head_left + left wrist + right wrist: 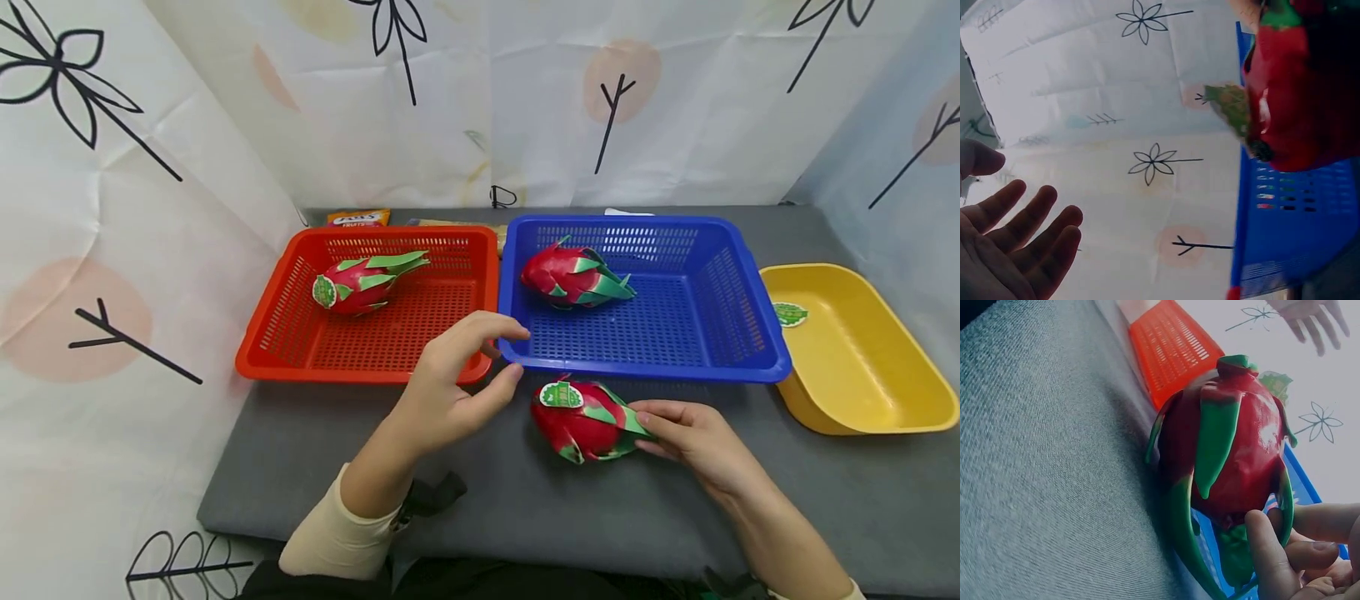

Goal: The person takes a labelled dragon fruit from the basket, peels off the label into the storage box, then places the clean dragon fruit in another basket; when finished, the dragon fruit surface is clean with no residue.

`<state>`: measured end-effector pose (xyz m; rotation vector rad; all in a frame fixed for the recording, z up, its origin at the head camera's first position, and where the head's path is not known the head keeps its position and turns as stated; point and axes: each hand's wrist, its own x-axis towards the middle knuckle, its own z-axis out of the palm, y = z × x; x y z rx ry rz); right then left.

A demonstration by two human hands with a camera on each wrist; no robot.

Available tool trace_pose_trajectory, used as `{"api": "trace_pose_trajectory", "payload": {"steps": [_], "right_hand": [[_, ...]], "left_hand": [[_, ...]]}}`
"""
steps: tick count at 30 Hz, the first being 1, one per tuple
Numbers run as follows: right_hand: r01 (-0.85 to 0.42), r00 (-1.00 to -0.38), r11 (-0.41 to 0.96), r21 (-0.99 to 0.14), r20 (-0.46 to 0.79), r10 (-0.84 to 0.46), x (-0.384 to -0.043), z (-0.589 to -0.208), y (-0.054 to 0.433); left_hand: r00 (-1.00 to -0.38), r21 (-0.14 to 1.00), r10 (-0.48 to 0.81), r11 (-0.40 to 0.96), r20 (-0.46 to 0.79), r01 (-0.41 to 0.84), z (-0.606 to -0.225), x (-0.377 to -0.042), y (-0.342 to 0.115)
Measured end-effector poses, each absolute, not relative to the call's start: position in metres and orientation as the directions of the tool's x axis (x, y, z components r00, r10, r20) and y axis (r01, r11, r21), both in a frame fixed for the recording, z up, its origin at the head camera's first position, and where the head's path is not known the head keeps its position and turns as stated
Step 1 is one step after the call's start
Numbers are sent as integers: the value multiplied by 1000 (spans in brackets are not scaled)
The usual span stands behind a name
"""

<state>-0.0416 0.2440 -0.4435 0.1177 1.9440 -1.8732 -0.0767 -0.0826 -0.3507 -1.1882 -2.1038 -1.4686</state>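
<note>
My right hand (pixel 693 440) pinches the green leafy end of a red dragon fruit (pixel 558 429), in front of the blue basket (pixel 645 372). A green-and-white sticker (pixel 561 395) sits on the fruit's upper side. In the right wrist view, thumb and fingers (pixel 1269 553) grip the dragon fruit (pixel 1250 450) by its leaves. My left hand (pixel 450 392) hovers near the gap between the two baskets, holding nothing, thumb and fingers apart. The left wrist view shows its spread fingers (pixel 1038 225), away from the dragon fruit (pixel 1304 106).
A second dragon fruit (pixel 360 283) lies in the red basket (pixel 322 372); a third dragon fruit (pixel 573 277) lies in the blue one. At the right stands a yellow bin (pixel 862 350) with a green sticker (pixel 790 314) on its inner wall. An orange packet (pixel 358 218) lies behind the red basket.
</note>
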Motion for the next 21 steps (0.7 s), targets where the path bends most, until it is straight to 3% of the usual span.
{"api": "trace_pose_trajectory", "payload": {"steps": [14,21], "right_hand": [[368,-905,63,-928,-373,-205,-35,-448,243],[353,-914,67,-933,-360,-189,-31,-449,241]], "left_hand": [[-763,788,513,240,392,566,-421,-55,-80],[-776,818,584,310,239,484,-444,-56,-68]]}}
